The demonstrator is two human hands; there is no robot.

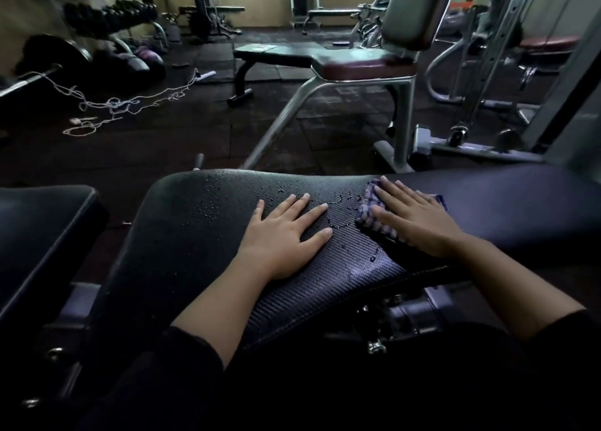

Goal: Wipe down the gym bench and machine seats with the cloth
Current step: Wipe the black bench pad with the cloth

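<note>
Head view puts a dark textured bench pad (201, 229) across the lower middle of the frame, and I see both hands lying flat on it. My left hand (286, 235) sits at centre, fingers straight and slightly spread, palm down on the bare vinyl and holding nothing. My right hand (413, 219), right of centre, presses flat with its fingers extended on the checked cloth (374, 215), which lies bunched on the pad, its edges showing at the fingertips and behind the hand.

Water droplets (247, 189) bead over the pad's upper part, and a few more sit between the two hands. To the right of the cloth the surface looks smooth and free of droplets, so I judge the wipe is partway along this pad, with the wet stretch on the left yet to be covered.

What worries me is the grip: the cloth is only pinned under a flat palm, so a fast stroke could slide the hand off it or fold it into a wad that skips droplets. My left hand rests right beside the wet patch; it lies in the path of a leftward stroke, and a wet palm could slip if I lean on it. The maroon machine seat (367, 66) in the upper middle of the frame and the black pad (39, 222) at the left edge have yet to be wiped.
</note>
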